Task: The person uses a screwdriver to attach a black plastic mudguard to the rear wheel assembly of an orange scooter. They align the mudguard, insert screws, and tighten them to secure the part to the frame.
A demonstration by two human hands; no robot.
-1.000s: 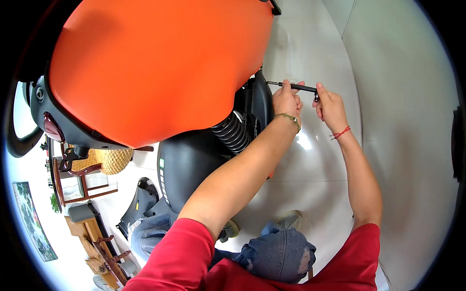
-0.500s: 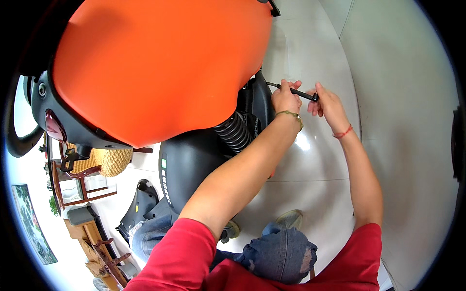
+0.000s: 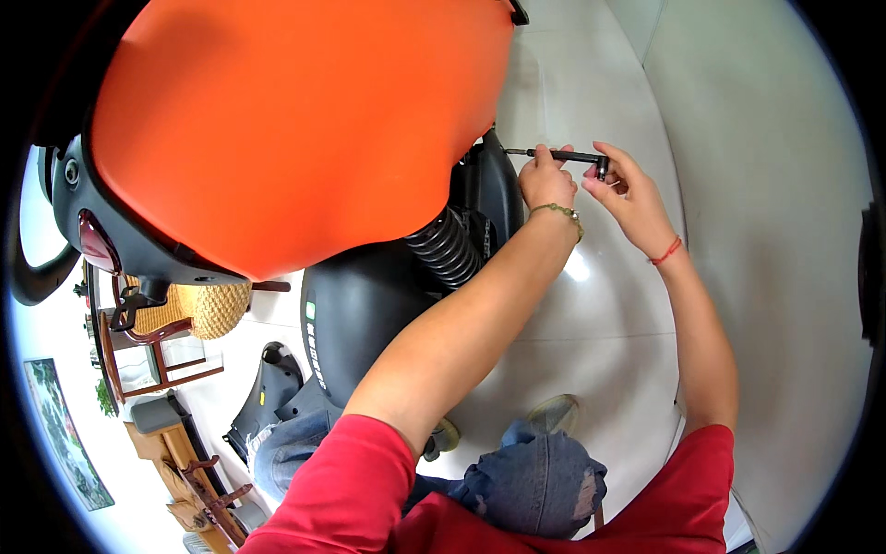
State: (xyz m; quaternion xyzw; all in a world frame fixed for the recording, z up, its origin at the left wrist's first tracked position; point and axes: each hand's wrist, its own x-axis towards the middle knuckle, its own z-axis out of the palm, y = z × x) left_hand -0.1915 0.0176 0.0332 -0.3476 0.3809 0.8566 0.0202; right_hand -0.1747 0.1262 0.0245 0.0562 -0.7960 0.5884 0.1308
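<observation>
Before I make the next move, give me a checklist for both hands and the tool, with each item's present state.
1. Left hand gripping the slim black tool with an angled end: ok.
2. Slim metallic shaft pointing at the curved matte-black panel: ok.
3. Shaft tip fully seated: cannot tell, too small.
4. Right hand firm on the angled end: cannot tell; thumb and forefinger are spread around it.
5. Thin red string bracelet clear of the tool: ok.

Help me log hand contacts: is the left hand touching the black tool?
Touching. The head view shows the left hand gripping the black tool, one digit lapping over it.
</observation>
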